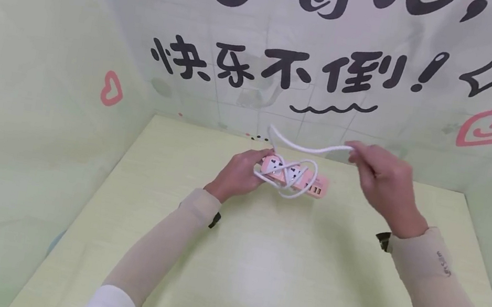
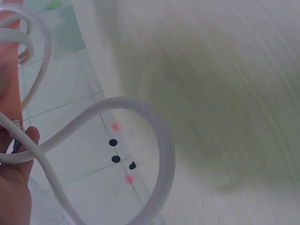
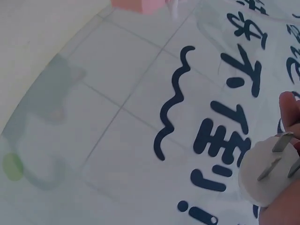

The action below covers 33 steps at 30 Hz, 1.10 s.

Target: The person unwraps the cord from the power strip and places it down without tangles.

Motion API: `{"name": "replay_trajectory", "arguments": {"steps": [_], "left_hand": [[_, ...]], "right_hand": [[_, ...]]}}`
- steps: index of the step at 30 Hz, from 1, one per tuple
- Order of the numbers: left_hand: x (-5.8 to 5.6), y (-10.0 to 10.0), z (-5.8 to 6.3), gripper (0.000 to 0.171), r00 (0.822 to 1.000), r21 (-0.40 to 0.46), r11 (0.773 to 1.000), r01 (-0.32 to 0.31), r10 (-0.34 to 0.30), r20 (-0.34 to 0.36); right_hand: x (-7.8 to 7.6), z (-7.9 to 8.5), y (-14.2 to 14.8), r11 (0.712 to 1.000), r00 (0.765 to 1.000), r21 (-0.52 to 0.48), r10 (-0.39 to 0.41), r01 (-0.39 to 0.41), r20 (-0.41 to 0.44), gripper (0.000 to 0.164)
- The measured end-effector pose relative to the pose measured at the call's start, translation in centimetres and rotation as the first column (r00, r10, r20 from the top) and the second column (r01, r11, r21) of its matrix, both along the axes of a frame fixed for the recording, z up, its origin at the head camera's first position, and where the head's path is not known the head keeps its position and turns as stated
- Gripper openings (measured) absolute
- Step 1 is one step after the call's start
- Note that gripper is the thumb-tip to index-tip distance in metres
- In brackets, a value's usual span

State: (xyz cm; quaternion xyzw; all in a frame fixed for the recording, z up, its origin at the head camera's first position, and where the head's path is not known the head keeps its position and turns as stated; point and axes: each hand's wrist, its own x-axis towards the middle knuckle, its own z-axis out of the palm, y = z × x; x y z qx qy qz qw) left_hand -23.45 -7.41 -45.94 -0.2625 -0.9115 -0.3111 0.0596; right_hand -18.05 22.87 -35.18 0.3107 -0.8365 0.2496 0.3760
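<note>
A pink power strip (image 1: 323,186) with white sockets and USB ports is held up over the far part of the table. My left hand (image 1: 239,172) grips its left end. White cord (image 1: 301,196) loops loosely across the strip's face. From there the cord arcs over to my right hand (image 1: 385,182), whose fingers hold the plug end. In the right wrist view the round white plug (image 3: 265,173) shows its flat metal prongs between the fingers. The left wrist view has a large cord loop (image 2: 165,159) hanging beside the strip's pink edge (image 2: 14,89).
The pale yellow-green table (image 1: 266,273) reaches back to a wall sheet (image 1: 234,104) printed with large black characters and pink hearts. Light green sheets (image 1: 29,132) stand along both sides.
</note>
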Motion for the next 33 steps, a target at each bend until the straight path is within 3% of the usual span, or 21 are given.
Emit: {"name": "replay_trajectory", "arguments": {"steps": [7,13,16,20,22,27,30,33], "left_hand": [[0.1,-0.3,-0.1,0.061,1.000,-0.001,1.000,-0.001,0.001,0.001],[0.0,-0.5,0.2,0.061,1.000,0.006,1.000,-0.002,0.002,0.002],[0.0,-0.7,0.3,0.061,1.000,0.024,1.000,-0.004,0.005,-0.018],[-0.2,-0.8,0.3,0.060,0.999,0.035,0.999,0.005,-0.004,-0.040],[-0.2,-0.9,0.2,0.061,0.999,0.033,0.999,0.004,-0.003,-0.043],[-0.2,-1.2,0.0,0.060,0.999,0.041,0.999,-0.004,0.006,-0.046],[-0.2,-1.4,0.0,0.060,0.999,0.050,0.999,-0.004,0.006,-0.048],[-0.3,-1.5,0.1,0.060,0.999,0.057,0.998,-0.009,0.012,-0.046]], "right_hand": [[-1.5,0.0,4.0,0.959,0.976,-0.186,-0.200,0.214,0.091,0.017],[-2.0,-0.6,7.8,0.918,0.930,-0.183,-0.322,0.353,0.180,0.016],[-2.1,-1.5,9.7,0.893,0.877,-0.132,-0.378,0.430,0.296,0.020],[-1.5,-3.2,11.9,0.864,0.774,-0.044,-0.426,0.502,0.469,0.027],[-1.2,-3.9,12.6,0.857,0.735,-0.010,-0.435,0.514,0.519,0.031],[-0.8,-5.3,13.6,0.861,0.674,0.101,-0.459,0.499,0.579,0.034],[-0.7,-6.5,14.2,0.873,0.648,0.178,-0.461,0.454,0.607,0.035],[-0.5,-7.6,15.0,0.881,0.606,0.257,-0.463,0.398,0.647,0.037]]}}
